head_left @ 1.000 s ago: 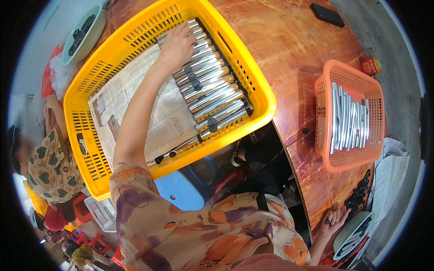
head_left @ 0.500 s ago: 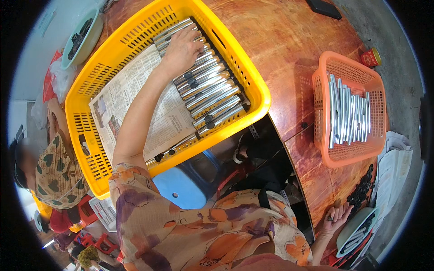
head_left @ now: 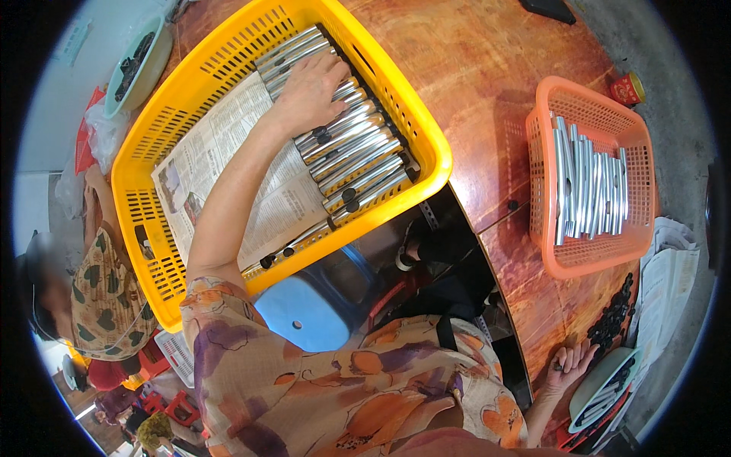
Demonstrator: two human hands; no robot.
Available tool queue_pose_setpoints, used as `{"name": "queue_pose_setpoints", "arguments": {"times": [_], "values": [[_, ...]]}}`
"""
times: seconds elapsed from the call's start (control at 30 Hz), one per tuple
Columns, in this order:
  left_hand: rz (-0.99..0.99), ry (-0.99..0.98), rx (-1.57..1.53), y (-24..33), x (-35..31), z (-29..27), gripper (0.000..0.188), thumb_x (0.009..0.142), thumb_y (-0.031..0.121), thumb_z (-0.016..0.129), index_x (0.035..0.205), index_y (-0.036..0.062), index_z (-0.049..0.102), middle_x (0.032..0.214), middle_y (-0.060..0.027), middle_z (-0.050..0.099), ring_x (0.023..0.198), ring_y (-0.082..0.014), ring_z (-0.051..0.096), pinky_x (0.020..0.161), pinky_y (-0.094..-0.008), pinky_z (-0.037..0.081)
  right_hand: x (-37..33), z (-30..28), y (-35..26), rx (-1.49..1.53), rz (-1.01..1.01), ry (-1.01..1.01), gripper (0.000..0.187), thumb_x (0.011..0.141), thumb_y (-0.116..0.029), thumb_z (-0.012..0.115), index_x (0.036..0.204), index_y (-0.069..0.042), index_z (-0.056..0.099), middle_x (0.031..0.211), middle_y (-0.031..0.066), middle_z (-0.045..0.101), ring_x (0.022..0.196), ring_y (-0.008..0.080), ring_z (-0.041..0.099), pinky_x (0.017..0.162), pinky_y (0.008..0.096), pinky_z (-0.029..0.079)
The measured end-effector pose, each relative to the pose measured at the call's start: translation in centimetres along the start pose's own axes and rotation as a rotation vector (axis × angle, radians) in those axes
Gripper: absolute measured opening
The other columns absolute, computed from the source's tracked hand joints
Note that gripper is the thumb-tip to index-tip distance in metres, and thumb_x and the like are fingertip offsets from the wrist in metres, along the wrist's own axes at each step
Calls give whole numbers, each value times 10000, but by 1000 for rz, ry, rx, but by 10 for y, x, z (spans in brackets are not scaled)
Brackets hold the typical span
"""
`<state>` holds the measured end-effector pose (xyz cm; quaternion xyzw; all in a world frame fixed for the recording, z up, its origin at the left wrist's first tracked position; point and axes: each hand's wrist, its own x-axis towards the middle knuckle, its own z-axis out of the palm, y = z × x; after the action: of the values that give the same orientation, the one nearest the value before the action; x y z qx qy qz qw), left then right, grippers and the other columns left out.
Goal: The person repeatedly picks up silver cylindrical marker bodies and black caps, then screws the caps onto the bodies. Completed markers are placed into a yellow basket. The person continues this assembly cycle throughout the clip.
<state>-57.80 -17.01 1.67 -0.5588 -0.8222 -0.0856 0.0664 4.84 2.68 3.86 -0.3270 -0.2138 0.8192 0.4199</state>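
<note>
My left hand (head_left: 308, 93) rests over a row of shiny metal tubes (head_left: 356, 146) inside a large yellow basket (head_left: 440, 156). Its fingers curl down around tubes near the far end of the row, and the fingertips are partly hidden. Black fittings sit on several of the tubes. A printed newspaper sheet (head_left: 221, 164) lies beneath and left of the tubes, under my forearm. At the lower right, my right hand (head_left: 565, 369) is turned palm up with bent fingers, and a small black piece shows by the thumb. That hand is beside a pale green bowl (head_left: 582, 392).
An orange basket (head_left: 542, 190) holding metal tubes (head_left: 590, 183) stands on the wooden table (head_left: 457, 68). Small black parts (head_left: 611, 316) lie in a heap near newspapers (head_left: 666, 289). A blue stool (head_left: 301, 312) is below. Another person (head_left: 106, 293) sits at left.
My left hand has shifted slightly toward me along the row, covering some black fittings that showed before. My right hand stays by the bowl, nearly unmoved. The view has tilted a little.
</note>
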Motion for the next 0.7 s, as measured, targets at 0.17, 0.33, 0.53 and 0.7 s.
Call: {"name": "queue_pose_setpoints", "arguments": {"times": [0.17,0.33,0.53,0.7], "values": [[38,-135,-100,10,4,1,57,729,67,639,776,47,614,832,-113,551,899,-293,537,783,-398,425,1,-3,-2,12,22,-42,324,993,-306,341,749,-106,413,474,-35,266,321,64,201,368,229,203],[5,-194,9,25,-5,-9,200,757,218,653,788,23,625,824,-121,594,850,-286,569,759,-388,439,1,-3,-2,12,22,-19,325,994,-307,335,746,-109,400,474,-33,265,323,63,200,371,232,202],[-30,-187,-17,34,-15,-12,405,752,345,671,959,7,590,913,-137,603,903,-310,560,796,-412,411,0,3,-2,48,62,-38,351,989,-309,361,707,-100,391,472,-25,269,331,70,226,388,229,210],[-52,-171,-178,45,-15,-11,319,778,177,657,1051,41,562,990,-124,586,932,-297,564,807,-388,438,1,1,-1,13,57,-34,337,988,-327,352,754,-95,423,478,-28,256,330,64,189,371,224,190]]}}
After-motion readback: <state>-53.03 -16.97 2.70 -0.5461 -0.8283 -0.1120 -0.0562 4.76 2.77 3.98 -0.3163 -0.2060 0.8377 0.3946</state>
